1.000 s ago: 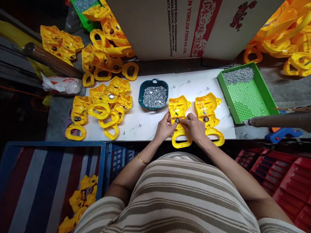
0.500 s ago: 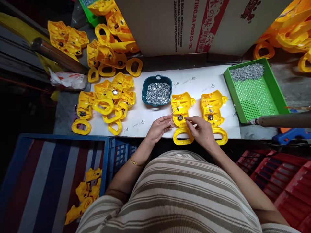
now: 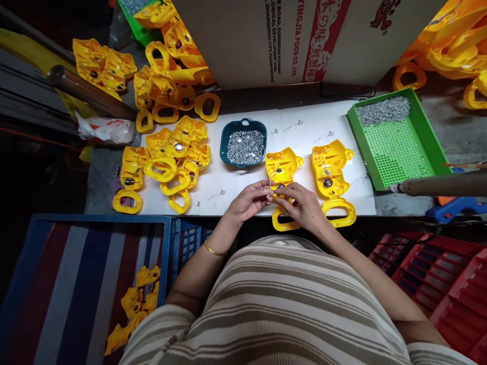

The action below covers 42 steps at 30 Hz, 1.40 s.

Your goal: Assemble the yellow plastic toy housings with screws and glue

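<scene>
A yellow plastic shell [image 3: 282, 166] with a handle loop lies on the white sheet [image 3: 297, 132] in front of me. My left hand [image 3: 249, 200] and my right hand [image 3: 302, 205] meet over its middle, fingers pinched around a thin wire and a small round metal part that I can barely make out. A second yellow shell [image 3: 330, 172] with a round metal part in it lies just to the right, untouched. A dark teal dish of small metal screws [image 3: 243, 146] stands just behind my left hand.
A heap of yellow shells [image 3: 167, 157] lies to the left, with more behind [image 3: 171, 76] and at the far right [image 3: 452, 45]. A green tray [image 3: 395, 147] holds screws. A cardboard box [image 3: 304, 40] stands behind. A blue crate [image 3: 83, 284] and red crates [image 3: 437, 274] sit below.
My hands drew back from the shell half a second ago and have now come together again over its middle. The view shifted slightly.
</scene>
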Available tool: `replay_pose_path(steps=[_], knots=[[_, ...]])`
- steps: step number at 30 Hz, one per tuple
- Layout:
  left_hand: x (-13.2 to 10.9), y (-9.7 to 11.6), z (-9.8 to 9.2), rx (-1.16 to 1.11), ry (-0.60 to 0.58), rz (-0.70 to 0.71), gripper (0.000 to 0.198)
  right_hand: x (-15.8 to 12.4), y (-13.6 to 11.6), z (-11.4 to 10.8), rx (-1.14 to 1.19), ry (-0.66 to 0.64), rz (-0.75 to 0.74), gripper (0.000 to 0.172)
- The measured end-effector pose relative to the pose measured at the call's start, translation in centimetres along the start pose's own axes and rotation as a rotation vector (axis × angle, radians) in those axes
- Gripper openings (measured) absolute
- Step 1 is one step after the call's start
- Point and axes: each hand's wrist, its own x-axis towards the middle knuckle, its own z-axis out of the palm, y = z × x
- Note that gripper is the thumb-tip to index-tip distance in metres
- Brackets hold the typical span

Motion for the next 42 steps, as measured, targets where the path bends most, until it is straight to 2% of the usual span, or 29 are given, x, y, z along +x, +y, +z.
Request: replay_pose_path(steps=[5,9,13,17,19,22,24,26,31,35,42], knots=[[0.1,-0.1,0.3,-0.017,0.006,0.006,0.031,0.0,0.3,0.2,0.020,-0.009,0.013,0.021],[-0.1,-0.3,0.5,0.096,0.050,0.058,0.037,0.1,0.6,0.1,0.122,0.089,0.071,0.020],[-0.3,-1.3,0.3,0.394,0.205,0.238,0.038,0.4,1.1,-0.3,0.368,0.156,0.235,0.023],[-0.9,-3.1,-0.2,0.649,0.400,0.447,0.038,0.5,1.8,-0.8,0.515,0.130,0.332,0.026],[-1.4,-4.1,-0.5,0.836,0.469,0.545,0.035,0.3,2.2,-1.0,0.465,0.079,0.343,0.026],[-2.3,-5.4,-0.4,1.257,0.513,0.645,0.031,-0.1,2.4,-1.2,0.276,0.024,0.323,0.024],[-2.6,-6.0,-0.2,1.475,0.522,0.622,0.035,-0.3,2.3,-1.2,0.168,0.014,0.306,0.022],[-2.7,-6.4,0.0,1.591,0.530,0.586,0.038,-0.3,2.1,-1.2,0.089,0.018,0.277,0.019],[-2.2,-6.6,0.0,1.658,0.501,0.613,0.023,-0.1,1.8,-1.0,-0.069,0.026,0.146,0.014],[-2.1,-6.6,-0.1,1.686,0.482,0.634,0.021,-0.3,2.0,-0.5,-0.172,0.020,0.109,0.015],[-2.1,-6.8,-0.3,1.705,0.475,0.674,0.017,-0.8,1.2,0.4,-0.500,-0.013,0.061,0.024]])
